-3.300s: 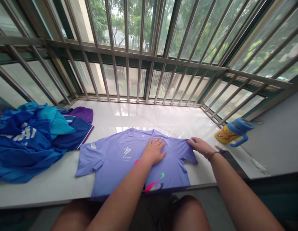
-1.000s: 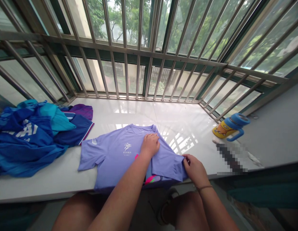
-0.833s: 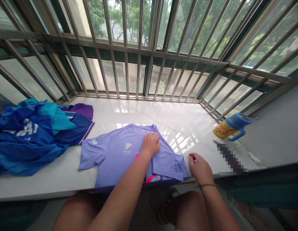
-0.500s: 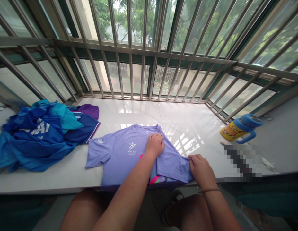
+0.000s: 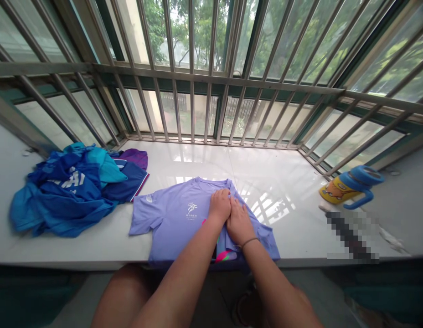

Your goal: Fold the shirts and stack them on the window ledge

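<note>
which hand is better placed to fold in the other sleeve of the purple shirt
Left, probably. The left hand lies on the purple shirt nearer the flat sleeve; the right hand presses the folded side.

A lilac T-shirt (image 5: 177, 216) is spread on a white glossy ledge (image 5: 266, 182), its right side folded over towards the middle. The left hand (image 5: 219, 206) is laid flat on the shirt below the collar, and the right hand (image 5: 239, 224) is pressed flat on the folded flap, touching the left at its 4 o'clock. A heap of blue clothes (image 5: 74, 187) is seen at 9 o'clock of the shirt, a yellow and blue cup (image 5: 351, 187) at 3 o'clock.
</note>
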The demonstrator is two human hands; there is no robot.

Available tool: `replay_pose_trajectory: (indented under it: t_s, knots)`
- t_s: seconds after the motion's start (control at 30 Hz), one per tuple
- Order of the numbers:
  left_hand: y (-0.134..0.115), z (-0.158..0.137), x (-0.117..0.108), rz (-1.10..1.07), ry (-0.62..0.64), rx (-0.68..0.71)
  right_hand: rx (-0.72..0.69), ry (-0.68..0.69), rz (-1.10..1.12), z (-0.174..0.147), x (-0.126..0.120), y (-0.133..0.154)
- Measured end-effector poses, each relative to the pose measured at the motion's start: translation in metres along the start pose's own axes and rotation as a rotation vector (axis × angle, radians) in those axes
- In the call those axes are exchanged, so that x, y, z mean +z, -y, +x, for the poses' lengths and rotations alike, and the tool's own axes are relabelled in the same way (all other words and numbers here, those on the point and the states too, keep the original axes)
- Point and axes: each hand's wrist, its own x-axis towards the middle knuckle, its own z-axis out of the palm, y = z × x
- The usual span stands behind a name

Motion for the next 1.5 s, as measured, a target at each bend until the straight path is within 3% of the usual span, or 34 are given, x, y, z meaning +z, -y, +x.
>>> replay_pose_trajectory:
  t_s: [0.2, 0.33, 0.47, 0.57, 0.7, 0.77, 0.97, 1.07, 1.17, 1.27, 1.4, 1.5]
  knots:
    - [-0.001, 0.005, -0.002, -0.121, -0.002, -0.059, 0.042, 0.105, 0.032, 0.003, -0.004, 0.006]
    - [-0.001, -0.01, -0.023, -0.216, -0.084, -0.149, 0.057, 0.088, 0.031, 0.002, -0.009, 0.009]
    - [0.037, -0.056, -0.086, -0.206, -0.254, -0.234, 0.059, 0.076, 0.023, 0.002, -0.011, 0.011]
    - [0.089, -0.092, -0.153, 0.077, -0.433, -0.383, 0.055, 0.07, 0.043, 0.002, -0.012, 0.012]
    - [0.146, -0.114, -0.217, 0.47, -0.372, -0.78, 0.059, 0.075, 0.054, 0.003, -0.014, 0.012]
    - [0.16, -0.114, -0.23, 0.504, -0.284, -0.837, 0.06, 0.073, 0.054, 0.002, -0.015, 0.013]
    - [0.168, -0.087, -0.236, 0.369, -0.132, -0.77, 0.06, 0.062, 0.052, 0.001, -0.018, 0.015]
    - [0.159, -0.066, -0.238, 0.317, -0.15, -0.742, 0.063, 0.068, 0.053, 0.001, -0.018, 0.015]
    - [0.135, -0.057, -0.234, 0.281, -0.212, -0.609, 0.063, 0.064, 0.057, 0.001, -0.017, 0.015]
    - [0.105, -0.074, -0.219, 0.257, -0.181, -0.297, 0.063, 0.059, 0.058, 0.001, -0.016, 0.014]
    - [0.09, -0.125, -0.198, 0.299, 0.195, 0.326, 0.056, 0.067, 0.061, 0.001, -0.016, 0.014]
    - [0.104, -0.16, -0.194, 0.365, 0.303, 0.385, 0.054, 0.064, 0.063, 0.001, -0.015, 0.014]
